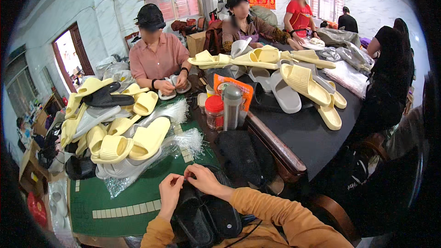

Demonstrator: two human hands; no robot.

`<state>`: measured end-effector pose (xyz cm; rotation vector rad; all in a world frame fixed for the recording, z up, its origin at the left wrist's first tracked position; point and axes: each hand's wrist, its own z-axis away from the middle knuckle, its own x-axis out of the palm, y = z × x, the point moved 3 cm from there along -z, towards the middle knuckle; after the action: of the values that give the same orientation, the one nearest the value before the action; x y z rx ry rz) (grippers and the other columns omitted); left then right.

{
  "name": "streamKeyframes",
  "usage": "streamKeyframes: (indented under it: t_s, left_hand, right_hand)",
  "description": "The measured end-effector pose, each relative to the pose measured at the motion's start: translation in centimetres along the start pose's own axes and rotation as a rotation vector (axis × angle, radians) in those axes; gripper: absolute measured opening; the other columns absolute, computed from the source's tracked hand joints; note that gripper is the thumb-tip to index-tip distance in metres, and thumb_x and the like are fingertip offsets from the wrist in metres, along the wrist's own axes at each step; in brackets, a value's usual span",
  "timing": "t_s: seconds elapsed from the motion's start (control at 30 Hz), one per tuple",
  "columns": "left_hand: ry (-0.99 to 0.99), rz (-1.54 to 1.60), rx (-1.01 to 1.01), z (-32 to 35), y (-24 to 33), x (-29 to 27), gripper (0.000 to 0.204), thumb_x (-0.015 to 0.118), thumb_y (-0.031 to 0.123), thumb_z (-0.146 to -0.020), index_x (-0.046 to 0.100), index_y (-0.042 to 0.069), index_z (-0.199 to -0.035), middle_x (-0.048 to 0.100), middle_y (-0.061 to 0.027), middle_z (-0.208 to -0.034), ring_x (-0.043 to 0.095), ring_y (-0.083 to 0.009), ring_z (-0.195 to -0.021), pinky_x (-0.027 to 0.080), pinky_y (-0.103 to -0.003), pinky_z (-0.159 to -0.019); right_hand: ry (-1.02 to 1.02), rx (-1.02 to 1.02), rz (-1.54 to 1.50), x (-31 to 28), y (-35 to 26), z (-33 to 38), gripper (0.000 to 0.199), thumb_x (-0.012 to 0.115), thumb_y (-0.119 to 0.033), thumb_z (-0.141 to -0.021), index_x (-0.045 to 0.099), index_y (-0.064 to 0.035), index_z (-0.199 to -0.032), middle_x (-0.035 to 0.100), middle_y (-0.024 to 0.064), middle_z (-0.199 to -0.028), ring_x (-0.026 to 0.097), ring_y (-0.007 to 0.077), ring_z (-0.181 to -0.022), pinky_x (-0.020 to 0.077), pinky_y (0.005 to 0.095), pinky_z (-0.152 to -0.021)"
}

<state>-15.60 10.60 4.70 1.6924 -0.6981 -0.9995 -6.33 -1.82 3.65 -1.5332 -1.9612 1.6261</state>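
A pair of black slippers lies at the table's near edge in front of me, the left slipper (pixel 195 222) beside the right slipper (pixel 226 220). Above their far ends my left hand (pixel 171 194) and my right hand (pixel 202 180) meet, fingertips pinched together. Whatever sits between those fingers is too small to make out. Just beyond my right hand, more black footwear or dark cloth (pixel 239 156) rests in shadow. See-through plastic fasteners or strips (pixel 189 141) lie in a bunch past my hands.
Yellow, grey and black slippers (pixel 115 147) are heaped at left on the green mat (pixel 128 225). A metal flask (pixel 232 108), red-lidded jar (pixel 214 112) and orange packet (pixel 236 87) stand mid-table. More slippers (pixel 305 82) cover the dark table (pixel 330 156). Several people work around it.
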Motion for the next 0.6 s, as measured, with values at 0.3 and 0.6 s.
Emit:
streamKeyframes:
  t_s: [0.3,0.6]
  left_hand:
    - [0.048,0.046,-0.032,0.0,-0.3,-0.5,0.014,0.061,0.012,-0.094,0.066,0.000,-0.091,0.061,-0.0001,-0.076,0.051,-0.0065,-0.063,0.040,-0.023,-0.055]
    - [0.048,0.037,0.030,0.1,0.1,-0.3,0.011,0.061,0.010,-0.095,0.065,-0.001,-0.093,0.062,-0.0003,-0.080,0.052,-0.0059,-0.071,0.043,-0.022,-0.064]
  right_hand:
    - [0.061,-0.061,-0.029,0.4,0.2,-0.3,0.012,0.064,-0.004,-0.079,0.057,-0.0039,-0.089,0.061,0.0132,-0.084,0.062,0.0344,-0.081,0.0497,0.0431,-0.070]
    - [0.054,-0.025,-0.019,0.2,-0.1,-0.2,0.013,0.066,-0.007,-0.081,0.056,-0.0048,-0.089,0.059,0.0120,-0.083,0.061,0.0326,-0.081,0.0492,0.0429,-0.069]
